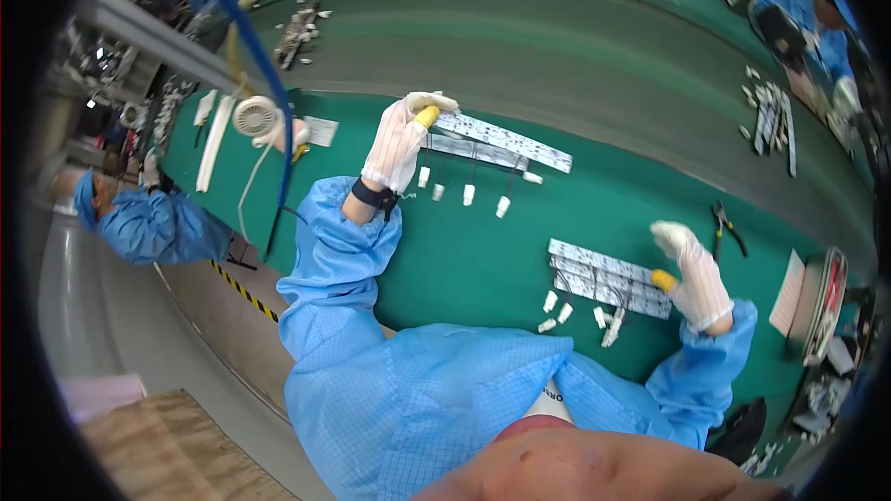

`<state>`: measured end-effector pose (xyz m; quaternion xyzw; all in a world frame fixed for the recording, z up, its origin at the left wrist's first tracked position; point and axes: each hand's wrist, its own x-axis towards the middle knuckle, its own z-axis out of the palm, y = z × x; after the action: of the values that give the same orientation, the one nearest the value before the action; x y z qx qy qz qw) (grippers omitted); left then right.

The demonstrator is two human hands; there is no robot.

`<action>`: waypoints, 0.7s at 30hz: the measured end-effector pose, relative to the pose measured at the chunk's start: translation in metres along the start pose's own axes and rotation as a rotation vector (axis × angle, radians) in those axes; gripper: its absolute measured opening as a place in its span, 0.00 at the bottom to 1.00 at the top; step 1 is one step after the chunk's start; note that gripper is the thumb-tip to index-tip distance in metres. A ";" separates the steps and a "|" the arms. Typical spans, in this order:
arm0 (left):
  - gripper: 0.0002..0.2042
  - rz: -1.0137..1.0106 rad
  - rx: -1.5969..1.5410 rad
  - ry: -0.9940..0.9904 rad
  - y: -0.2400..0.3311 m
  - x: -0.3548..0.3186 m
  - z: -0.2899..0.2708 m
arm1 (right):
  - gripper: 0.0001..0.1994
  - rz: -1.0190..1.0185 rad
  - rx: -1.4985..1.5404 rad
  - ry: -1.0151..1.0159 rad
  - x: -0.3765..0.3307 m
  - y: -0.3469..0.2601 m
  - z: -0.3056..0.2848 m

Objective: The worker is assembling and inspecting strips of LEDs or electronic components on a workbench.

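Observation:
My left hand, in a striped white glove with a yellow thumb cover, grips the left end of a long circuit board strip. A second strip lies just below it, and thin dark wires with white connectors hang toward me. My right hand, gloved the same way, has its fingers stretched out and thumb apart. The thumb is by the right end of a stack of similar strips, whether touching I cannot tell. More white connectors trail from that stack.
Pliers lie on the green mat beyond my right hand. A small white fan and a blue hose are at left. The grey conveyor belt runs along the far side, carrying strip bundles. Co-workers sit left and far right.

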<state>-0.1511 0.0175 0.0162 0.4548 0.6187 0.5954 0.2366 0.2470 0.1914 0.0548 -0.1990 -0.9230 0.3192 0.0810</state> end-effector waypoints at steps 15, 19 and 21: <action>0.17 0.259 0.203 -0.245 0.057 -0.004 0.078 | 0.19 0.183 0.861 0.050 -0.001 -0.011 -0.019; 0.26 0.287 0.121 -0.389 0.063 -0.013 0.101 | 0.14 0.145 0.958 0.202 0.001 -0.030 -0.025; 0.29 0.336 -0.019 -0.486 0.061 -0.015 0.102 | 0.15 0.156 0.999 0.271 0.000 -0.026 -0.022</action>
<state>-0.0414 0.0502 0.0523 0.6779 0.4542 0.5056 0.2803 0.2448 0.1851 0.0883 -0.2439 -0.6218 0.6971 0.2606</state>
